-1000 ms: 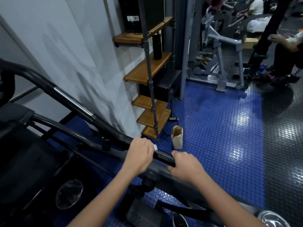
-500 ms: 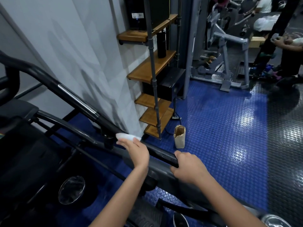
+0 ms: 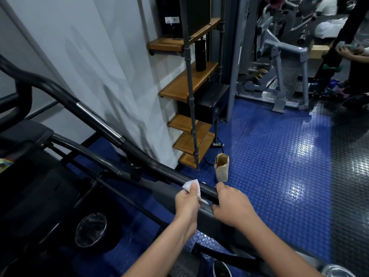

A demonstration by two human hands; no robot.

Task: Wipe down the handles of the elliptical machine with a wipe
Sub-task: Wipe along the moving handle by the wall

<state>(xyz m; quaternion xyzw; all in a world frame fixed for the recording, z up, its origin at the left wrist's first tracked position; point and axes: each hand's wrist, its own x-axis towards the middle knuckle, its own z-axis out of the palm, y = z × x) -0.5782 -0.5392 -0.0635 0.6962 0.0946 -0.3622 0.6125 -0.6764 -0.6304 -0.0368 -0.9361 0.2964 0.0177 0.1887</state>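
The elliptical's long black handle (image 3: 143,154) runs from upper left down to its end near the picture's middle, with a chrome band partway up. My left hand (image 3: 187,202) pinches a small white wipe (image 3: 189,185) against the handle close to its end. My right hand (image 3: 232,204) wraps the very end of the same handle, just right of the wipe. A second, thinner black bar (image 3: 83,148) runs below the handle.
A wooden shelf unit (image 3: 189,86) on grey pipes stands by the white wall. A brown paper bag (image 3: 221,166) sits on the blue studded floor (image 3: 279,166). Grey gym machines (image 3: 279,66) and other people are at the far right. The elliptical's black body (image 3: 40,186) fills the lower left.
My left hand has slid the wipe back down the handle toward its end, after reaching further up half a second ago. My right hand has kept its grip on the end.
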